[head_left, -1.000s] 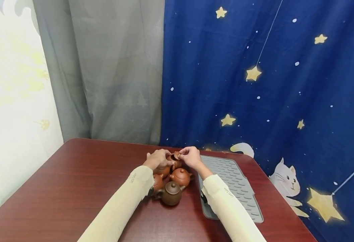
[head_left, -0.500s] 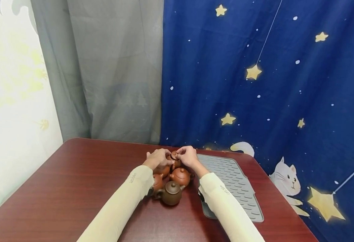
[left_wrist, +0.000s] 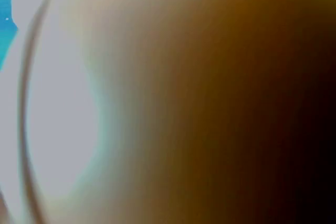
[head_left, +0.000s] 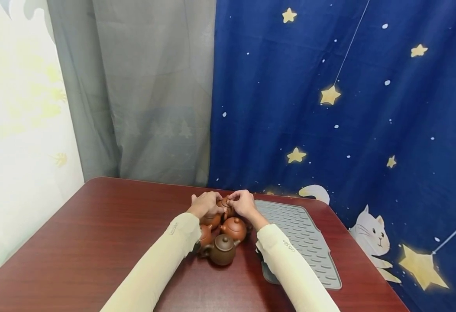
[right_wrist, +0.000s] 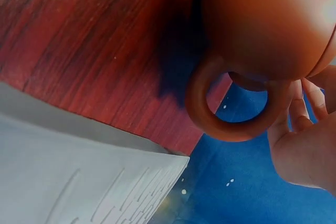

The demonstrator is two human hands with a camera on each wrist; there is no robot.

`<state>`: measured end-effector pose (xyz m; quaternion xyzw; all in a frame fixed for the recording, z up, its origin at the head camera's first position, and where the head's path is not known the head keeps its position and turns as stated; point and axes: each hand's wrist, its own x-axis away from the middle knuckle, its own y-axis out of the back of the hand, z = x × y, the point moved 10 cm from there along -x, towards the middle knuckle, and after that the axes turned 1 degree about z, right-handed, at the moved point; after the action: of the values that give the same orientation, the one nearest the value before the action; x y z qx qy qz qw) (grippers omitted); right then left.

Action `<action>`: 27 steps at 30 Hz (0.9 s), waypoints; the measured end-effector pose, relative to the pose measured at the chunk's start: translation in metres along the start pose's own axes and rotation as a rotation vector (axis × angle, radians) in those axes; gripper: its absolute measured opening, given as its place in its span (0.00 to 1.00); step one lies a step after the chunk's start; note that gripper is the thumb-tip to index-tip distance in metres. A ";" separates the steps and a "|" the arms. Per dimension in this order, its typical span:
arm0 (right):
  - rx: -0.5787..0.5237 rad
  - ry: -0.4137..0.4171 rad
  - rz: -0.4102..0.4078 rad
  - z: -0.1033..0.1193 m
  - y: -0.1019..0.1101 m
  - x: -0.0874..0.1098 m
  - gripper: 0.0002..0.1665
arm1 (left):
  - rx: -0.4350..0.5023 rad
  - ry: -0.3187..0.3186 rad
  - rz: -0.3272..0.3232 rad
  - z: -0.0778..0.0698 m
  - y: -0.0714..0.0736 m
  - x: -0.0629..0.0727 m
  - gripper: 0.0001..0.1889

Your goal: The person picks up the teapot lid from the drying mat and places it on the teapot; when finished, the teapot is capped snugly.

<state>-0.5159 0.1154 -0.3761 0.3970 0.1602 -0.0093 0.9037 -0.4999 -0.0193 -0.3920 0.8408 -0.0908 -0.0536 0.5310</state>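
Observation:
At the back of a teapot cluster, a reddish-brown clay teapot (head_left: pixel 230 212) stands between both hands. My left hand (head_left: pixel 205 204) grips its left side, thumb and fingers spread along the upper body. With its fingertips my right hand (head_left: pixel 245 204) pinches the lid (head_left: pixel 225 202), which lies at the teapot's mouth. Below the left hand, another clay teapot (head_left: pixel 211 220) is partly covered. An orange-brown teapot (head_left: pixel 234 228) sits in front; its ring handle (right_wrist: pixel 231 131) looms large in the right wrist view, the right hand beyond it. The left wrist view is mostly a blurred brown surface.
Nearest on the red-brown wooden table (head_left: pixel 107 234) stands a dark brown teapot (head_left: pixel 222 251). Another orange teapot (head_left: pixel 205 236) is beside it, partly behind the left sleeve. A grey ridged drying mat (head_left: pixel 298 229) lies to the right, partly under the right forearm. Curtains hang behind.
My right hand has shifted slightly left and lowered the lid from a raised, tilted pose onto the back teapot's opening. The left hand stays on the teapot.

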 end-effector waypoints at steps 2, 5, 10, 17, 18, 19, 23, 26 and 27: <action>-0.008 0.009 -0.003 0.000 -0.001 0.000 0.03 | -0.018 -0.003 0.003 0.000 0.000 -0.001 0.23; -0.010 0.027 -0.011 0.002 -0.001 -0.001 0.03 | -0.042 -0.004 0.007 0.001 0.001 -0.002 0.23; -0.015 0.051 -0.011 0.003 -0.001 -0.002 0.03 | -0.068 -0.010 -0.017 0.001 0.003 -0.003 0.26; -0.012 0.033 -0.023 -0.007 0.001 -0.002 0.05 | -0.082 -0.040 -0.039 -0.005 0.008 -0.002 0.29; -0.008 0.028 -0.028 -0.008 0.001 -0.003 0.04 | -0.080 -0.041 -0.037 -0.006 0.010 -0.002 0.29; -0.005 0.027 -0.033 -0.010 0.002 -0.003 0.04 | -0.078 -0.042 -0.036 -0.007 0.012 0.000 0.29; -0.009 0.030 -0.047 -0.011 0.003 -0.001 0.03 | -0.071 -0.039 -0.040 -0.008 0.016 0.005 0.30; -0.016 0.048 -0.062 -0.011 0.007 0.001 0.04 | -0.065 -0.054 -0.051 -0.009 0.018 0.008 0.32; -0.019 0.056 -0.065 -0.011 0.009 0.002 0.04 | -0.061 -0.065 -0.058 -0.010 0.019 0.009 0.33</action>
<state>-0.5160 0.1297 -0.3769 0.3829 0.1984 -0.0260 0.9019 -0.4911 -0.0204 -0.3701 0.8242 -0.0820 -0.0991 0.5515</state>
